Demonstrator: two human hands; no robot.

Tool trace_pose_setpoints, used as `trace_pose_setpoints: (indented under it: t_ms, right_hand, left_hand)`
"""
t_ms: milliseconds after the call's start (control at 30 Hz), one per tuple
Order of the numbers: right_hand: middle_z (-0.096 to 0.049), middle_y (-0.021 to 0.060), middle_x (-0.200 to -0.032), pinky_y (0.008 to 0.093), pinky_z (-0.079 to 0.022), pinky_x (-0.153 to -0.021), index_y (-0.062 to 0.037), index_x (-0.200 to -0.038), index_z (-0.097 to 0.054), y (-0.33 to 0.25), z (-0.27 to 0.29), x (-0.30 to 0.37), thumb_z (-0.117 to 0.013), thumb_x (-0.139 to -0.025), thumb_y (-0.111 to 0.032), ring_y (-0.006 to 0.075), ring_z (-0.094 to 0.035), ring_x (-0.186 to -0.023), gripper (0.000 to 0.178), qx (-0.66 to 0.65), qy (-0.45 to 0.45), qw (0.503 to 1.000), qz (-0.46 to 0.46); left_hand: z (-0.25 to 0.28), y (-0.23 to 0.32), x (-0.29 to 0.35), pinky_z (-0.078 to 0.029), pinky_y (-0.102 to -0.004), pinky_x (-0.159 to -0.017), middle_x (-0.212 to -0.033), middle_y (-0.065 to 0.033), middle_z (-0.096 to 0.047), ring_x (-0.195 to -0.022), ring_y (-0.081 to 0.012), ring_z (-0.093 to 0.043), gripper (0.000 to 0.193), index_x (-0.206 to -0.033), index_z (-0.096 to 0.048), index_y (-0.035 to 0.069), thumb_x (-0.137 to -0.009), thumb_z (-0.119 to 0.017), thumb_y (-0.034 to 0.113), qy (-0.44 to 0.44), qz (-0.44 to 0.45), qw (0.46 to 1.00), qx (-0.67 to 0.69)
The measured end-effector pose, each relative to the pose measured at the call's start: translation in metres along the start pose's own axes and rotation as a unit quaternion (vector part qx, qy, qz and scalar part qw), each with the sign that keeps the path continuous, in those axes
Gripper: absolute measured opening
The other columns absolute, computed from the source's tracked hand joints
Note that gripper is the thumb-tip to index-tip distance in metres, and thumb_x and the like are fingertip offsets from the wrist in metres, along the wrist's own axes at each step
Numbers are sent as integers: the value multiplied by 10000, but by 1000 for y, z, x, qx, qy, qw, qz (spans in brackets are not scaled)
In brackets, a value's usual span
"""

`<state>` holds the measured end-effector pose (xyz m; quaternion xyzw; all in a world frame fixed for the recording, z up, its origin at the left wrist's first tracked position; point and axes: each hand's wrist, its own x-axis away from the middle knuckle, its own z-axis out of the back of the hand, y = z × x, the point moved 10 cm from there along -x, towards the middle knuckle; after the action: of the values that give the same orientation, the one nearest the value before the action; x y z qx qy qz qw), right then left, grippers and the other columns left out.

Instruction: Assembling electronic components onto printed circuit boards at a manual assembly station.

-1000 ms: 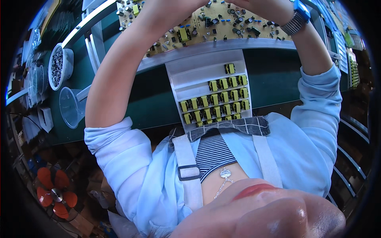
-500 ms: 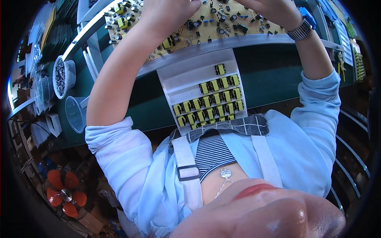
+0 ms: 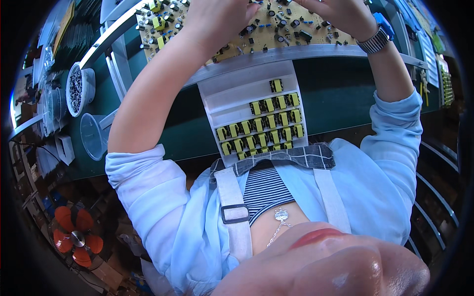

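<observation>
Over a tan circuit board panel [image 3: 266, 39] filled with small upright parts, both hands reach to the picture's upper edge. My left hand [image 3: 219, 17] is above the panel's middle, a thumb tip showing at its right side; the other fingers are cut off. My right hand [image 3: 348, 17] hovers over the right part, its thumb pointing left and its remaining fingertips out of the picture. Whether either hand holds anything is hidden. Between my arms, a white tray [image 3: 222, 98] carries rows of yellow-and-black transformers [image 3: 269, 121]. More yellow transformers [image 3: 159, 22] stand on the panel's left side.
A metal rail [image 3: 276, 53] runs along the panel's near edge, above the green table [image 3: 331, 93]. To the left are a white tub [image 3: 75, 91] of small parts and a clear plastic cup [image 3: 92, 136]. An orange-bladed fan [image 3: 78, 239] stands low at the left.
My left hand has shifted slightly right over the panel. The right hand is almost where it was. The whole view has moved a little, and the tray's transformers look the same.
</observation>
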<state>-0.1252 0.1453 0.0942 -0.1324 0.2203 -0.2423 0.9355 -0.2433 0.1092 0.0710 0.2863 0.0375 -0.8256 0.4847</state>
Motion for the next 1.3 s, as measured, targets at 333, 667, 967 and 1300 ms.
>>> trace_pose_setpoints:
  t_ms: [333, 667, 967, 1300]
  right_hand:
    - [-647, 92, -893, 419, -525, -763, -80, -873, -705, -68, -49, -40, -722, -866, -135, 302, -658, -865, 58, 44, -15, 989, 141]
    - [-624, 88, -888, 431, -523, -777, -85, -808, -660, -102, -105, -70, -709, -843, -128, 300, -646, -897, 74, 153, -98, 966, 184]
    - [-653, 95, -941, 394, -526, -788, -79, -968, -750, -87, -56, -38, -751, -847, -87, 291, -649, -896, 122, 9, -51, 999, 12]
    - [-647, 90, -895, 387, -530, -730, -81, -988, -756, -42, -28, 17, -759, -853, -86, 287, -653, -828, 135, -108, 76, 984, 122]
  left_hand:
    - [83, -38, 55, -486, -430, -882, -940, -95, -683, -974, -310, -619, 111, -915, -753, 89, -805, -765, 86, 30, 112, 991, 63]
    - [82, -37, 110, -511, -392, -875, -978, -89, -703, -982, -284, -655, 104, -941, -768, 95, -852, -755, 148, -1, 0, 1000, 2]
    - [32, -43, 50, -492, -408, -887, -924, -45, -671, -1024, -260, -629, 87, -874, -788, 148, -811, -740, 185, -173, -116, 975, -79]
    - [-5, -26, 3, -494, -400, -887, -917, -7, -671, -1023, -243, -629, 76, -856, -780, 201, -810, -784, 261, -283, -202, 936, -63]
